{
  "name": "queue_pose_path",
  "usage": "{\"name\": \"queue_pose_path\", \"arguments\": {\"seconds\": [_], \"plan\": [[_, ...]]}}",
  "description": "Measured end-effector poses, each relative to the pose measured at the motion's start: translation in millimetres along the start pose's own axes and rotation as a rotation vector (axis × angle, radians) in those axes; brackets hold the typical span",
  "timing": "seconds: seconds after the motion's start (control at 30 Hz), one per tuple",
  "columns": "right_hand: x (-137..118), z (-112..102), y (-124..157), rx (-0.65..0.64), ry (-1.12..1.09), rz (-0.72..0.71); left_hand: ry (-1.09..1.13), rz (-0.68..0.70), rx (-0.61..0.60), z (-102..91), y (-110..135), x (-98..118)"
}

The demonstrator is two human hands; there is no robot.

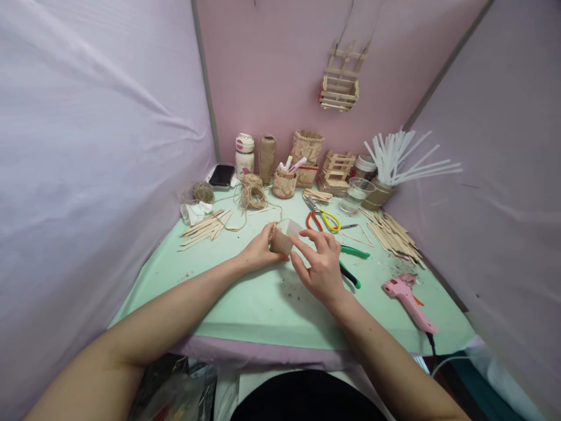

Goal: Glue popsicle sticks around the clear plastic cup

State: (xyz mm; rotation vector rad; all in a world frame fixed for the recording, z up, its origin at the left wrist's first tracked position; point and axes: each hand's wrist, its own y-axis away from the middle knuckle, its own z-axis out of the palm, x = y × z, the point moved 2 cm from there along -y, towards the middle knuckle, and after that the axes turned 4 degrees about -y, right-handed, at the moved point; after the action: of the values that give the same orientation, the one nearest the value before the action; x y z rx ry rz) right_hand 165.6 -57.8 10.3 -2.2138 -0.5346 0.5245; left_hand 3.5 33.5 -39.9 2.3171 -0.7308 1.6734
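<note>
Where the green tabletop (258,310) begins at left, one fan of flat wooden sticks (204,230); one crumpled white wad (197,211) at its far side. Beyond: two loose twine tangles (253,193), one phone (221,175), one lidded bottle (244,161), one upright twine spool (267,159).

Mid-table, left hand (260,248) grasps one small wooden-sided box (280,240), thumb at the near side; box sits between both hands, its inside hidden. Far behind it, one stick-clad cup (284,185) holding at least three pens (298,164). Right hand (322,263), fingers half bent, is at the box's right side; pinching or only touching, cannot tell.

Further right: one pair of scissors (314,207), red and yellow handles; one green-handled tool (357,252). One slatted basket (339,93) hangs on the far wall. One clear cup (354,199), contents unclear. Brown pot (380,196) packed with white rods (397,158), too many to count. Second stick heap (392,237); nearer, one pink glue gun (412,301).
</note>
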Motion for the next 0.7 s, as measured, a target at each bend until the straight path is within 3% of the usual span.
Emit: {"name": "queue_pose_path", "arguments": {"seconds": [0.47,0.6,0.7], "plan": [[3,-2,1,0.033,-0.135,0.057,0.000,0.006,-0.039,-0.6,-1,-1],[18,-2,3,0.137,-0.293,0.169,-0.029,0.032,-0.062,-5.8,-3,-1],[36,10,9,0.095,-0.427,0.325,0.014,0.035,-0.146,-10.9,-6,-1]]}}
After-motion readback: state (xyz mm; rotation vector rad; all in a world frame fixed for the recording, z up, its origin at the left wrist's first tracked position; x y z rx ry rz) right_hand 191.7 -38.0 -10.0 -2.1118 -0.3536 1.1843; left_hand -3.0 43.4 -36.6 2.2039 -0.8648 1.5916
